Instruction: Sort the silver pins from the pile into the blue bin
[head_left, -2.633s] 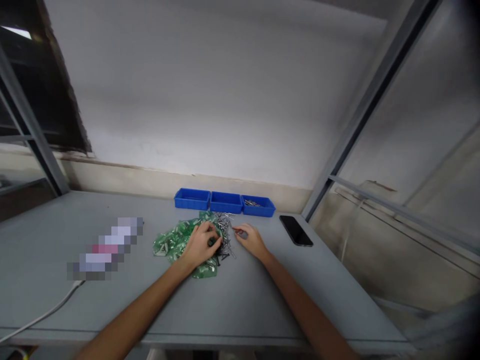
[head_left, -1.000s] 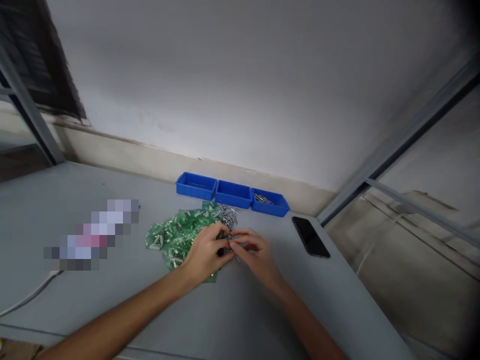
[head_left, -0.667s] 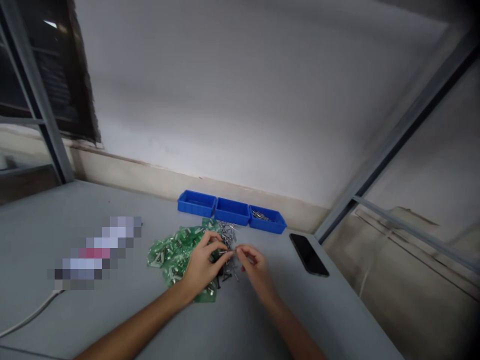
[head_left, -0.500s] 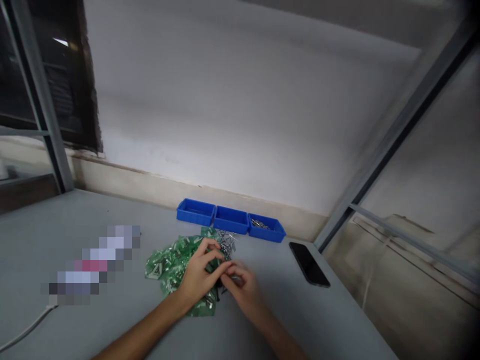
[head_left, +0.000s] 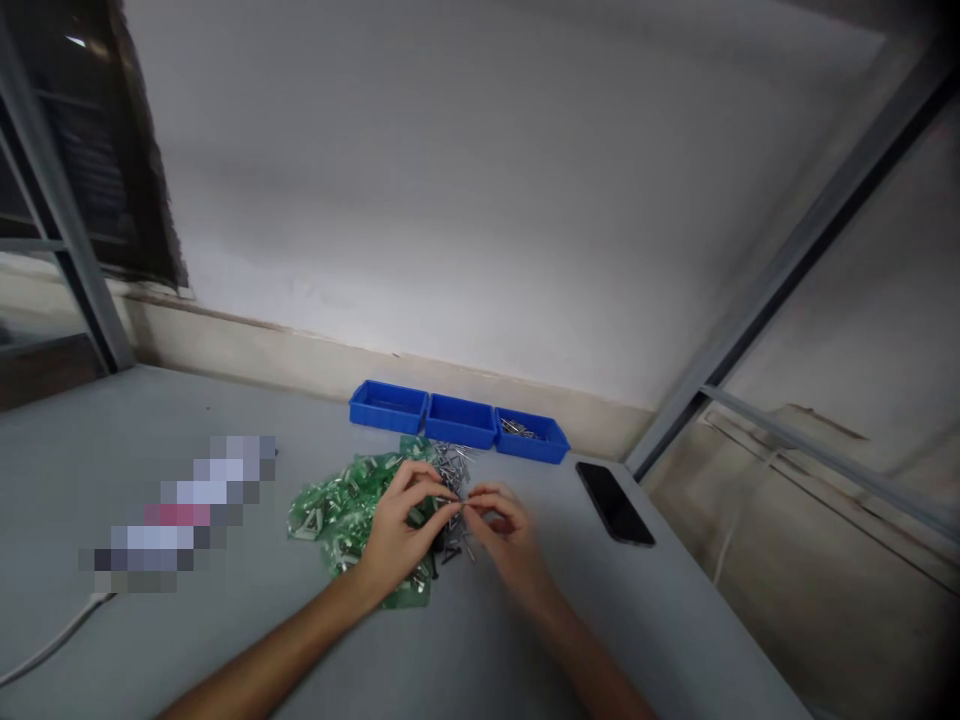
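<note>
My left hand (head_left: 401,530) and my right hand (head_left: 516,545) meet at their fingertips over a pile of loose metal screws (head_left: 451,463). Both are closed in a pinch; whatever lies between the fingertips is too small to make out. Green plastic bags (head_left: 349,505) with small metal parts showing through spread to the left, partly under my left hand. A few black screws (head_left: 450,554) lie on the table just below the fingers.
Three blue trays stand in a row by the wall: the left tray (head_left: 388,420), the middle tray (head_left: 460,435) and the right tray (head_left: 551,452), which holds small metal pieces. A phone (head_left: 615,503) lies at right. A blurred-out object with a white cable (head_left: 64,640) is at left.
My right hand has shifted slightly right and up, so more screws show beneath the fingers. The fingertips of both hands still meet. The whole view has tilted a little.
</note>
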